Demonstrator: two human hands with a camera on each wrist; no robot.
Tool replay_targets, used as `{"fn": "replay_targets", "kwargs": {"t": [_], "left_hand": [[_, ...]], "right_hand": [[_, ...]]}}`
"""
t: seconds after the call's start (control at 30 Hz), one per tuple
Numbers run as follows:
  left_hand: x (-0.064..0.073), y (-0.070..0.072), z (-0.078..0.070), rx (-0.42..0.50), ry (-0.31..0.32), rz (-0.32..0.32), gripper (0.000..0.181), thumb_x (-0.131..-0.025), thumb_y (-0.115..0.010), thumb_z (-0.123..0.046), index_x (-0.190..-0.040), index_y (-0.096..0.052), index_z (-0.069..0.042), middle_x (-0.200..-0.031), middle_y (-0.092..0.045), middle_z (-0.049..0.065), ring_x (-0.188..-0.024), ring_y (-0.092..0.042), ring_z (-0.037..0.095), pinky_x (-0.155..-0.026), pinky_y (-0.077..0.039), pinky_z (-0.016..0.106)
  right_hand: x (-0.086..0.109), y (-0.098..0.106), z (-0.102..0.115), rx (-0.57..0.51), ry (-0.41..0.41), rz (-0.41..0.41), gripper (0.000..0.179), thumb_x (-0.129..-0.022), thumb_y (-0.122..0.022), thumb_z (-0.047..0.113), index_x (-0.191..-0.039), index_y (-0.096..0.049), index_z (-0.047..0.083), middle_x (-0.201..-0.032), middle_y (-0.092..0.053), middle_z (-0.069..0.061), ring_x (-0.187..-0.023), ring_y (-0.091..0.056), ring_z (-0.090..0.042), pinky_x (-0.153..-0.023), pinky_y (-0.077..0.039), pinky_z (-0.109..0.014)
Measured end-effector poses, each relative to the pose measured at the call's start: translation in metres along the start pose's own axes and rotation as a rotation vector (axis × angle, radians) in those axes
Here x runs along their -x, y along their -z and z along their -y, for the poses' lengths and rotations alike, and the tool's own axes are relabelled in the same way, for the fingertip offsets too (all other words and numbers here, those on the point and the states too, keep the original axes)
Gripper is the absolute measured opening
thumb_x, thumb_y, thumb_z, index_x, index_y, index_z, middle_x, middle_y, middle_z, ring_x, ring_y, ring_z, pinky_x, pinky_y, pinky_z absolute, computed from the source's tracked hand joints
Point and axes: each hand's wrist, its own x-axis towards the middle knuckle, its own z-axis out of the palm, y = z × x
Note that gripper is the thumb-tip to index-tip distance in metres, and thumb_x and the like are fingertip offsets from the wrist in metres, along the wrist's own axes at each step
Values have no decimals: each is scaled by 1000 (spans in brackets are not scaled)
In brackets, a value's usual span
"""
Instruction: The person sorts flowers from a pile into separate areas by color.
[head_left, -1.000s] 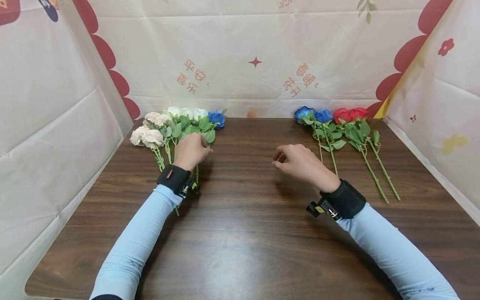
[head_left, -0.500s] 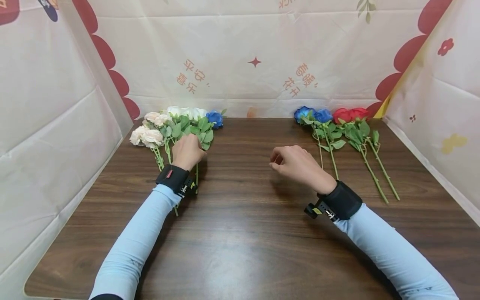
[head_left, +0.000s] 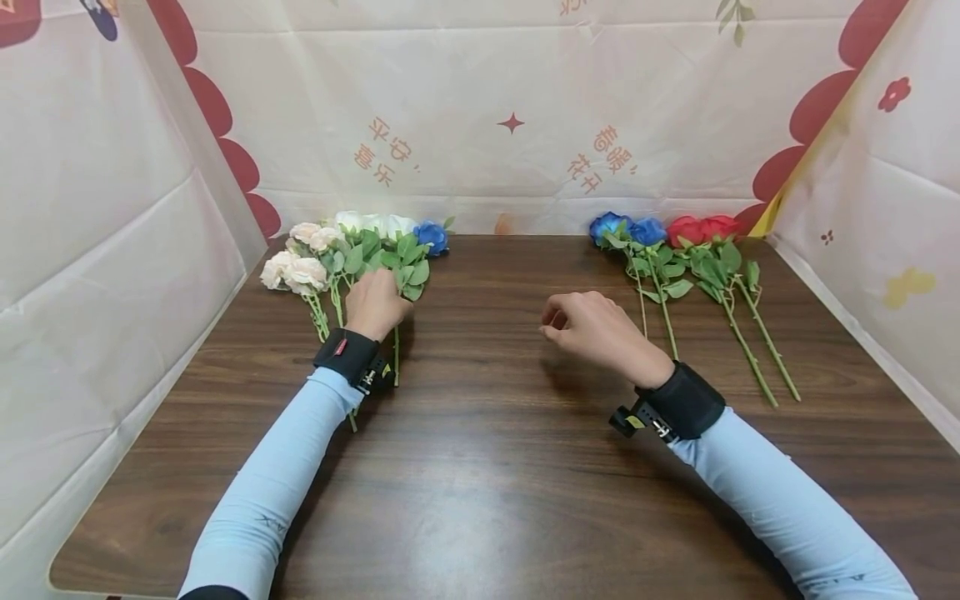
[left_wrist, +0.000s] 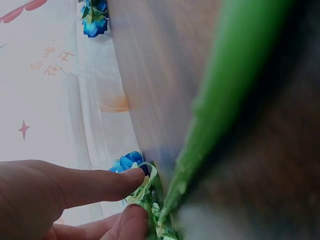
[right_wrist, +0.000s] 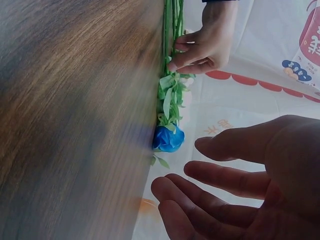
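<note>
My left hand [head_left: 377,305] is at the stem and leaves of a blue rose [head_left: 431,237] lying at the back left. In the left wrist view a gap shows between the thumb and fingers [left_wrist: 134,215], beside the leaves and green stem [left_wrist: 187,165]. Whether they touch the stem is not clear. White roses [head_left: 375,225] and cream-pink flowers [head_left: 296,271] lie to the left of the blue one, their stems partly hidden under the hand. My right hand [head_left: 600,329] hovers over the table left of the other stems, fingers loosely curved, holding nothing.
At the back right lie two blue roses [head_left: 628,228] and two red roses [head_left: 701,229], stems towards me. The dark wooden table [head_left: 480,467] is bordered by printed white cloth [head_left: 480,75] at the back and both sides.
My left hand and the blue rose shifted slightly left and then stayed there. My right hand drifted a little left. The other flowers keep their places.
</note>
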Motion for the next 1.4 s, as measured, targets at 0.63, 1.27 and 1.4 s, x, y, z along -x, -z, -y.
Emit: {"fn": "replay_targets", "kwargs": {"t": [0.63,1.27,1.4], "left_hand": [[-3,-4,0,-75,54,56,33,-78,-59,-9,-53,-38,-14,-57,-30,0,-50,-43,22,-41,-31,34],[-1,2,-1,-60,42,71,33,-78,-57,-7,-53,-36,-14,-54,-25,-2,-46,-33,18,-39,-25,29],[1,6,-2,-42,47,69,33,-76,-56,-6,-52,-35,-14,-52,-23,-2,-45,-30,16,-38,-22,28]], "right_hand": [[0,0,-2,0,-12,12,14,-88,-65,29,-93,-69,16,-83,-65,2,-73,-59,-16,-60,-45,-35],[1,-2,-3,9,-6,19,16,-90,-62,33,-92,-68,18,-81,-64,3,-69,-58,-14,-57,-45,-32],[0,-2,-3,9,-3,17,15,-90,-63,31,-92,-68,18,-81,-64,3,-69,-58,-14,-57,-44,-32]]}}
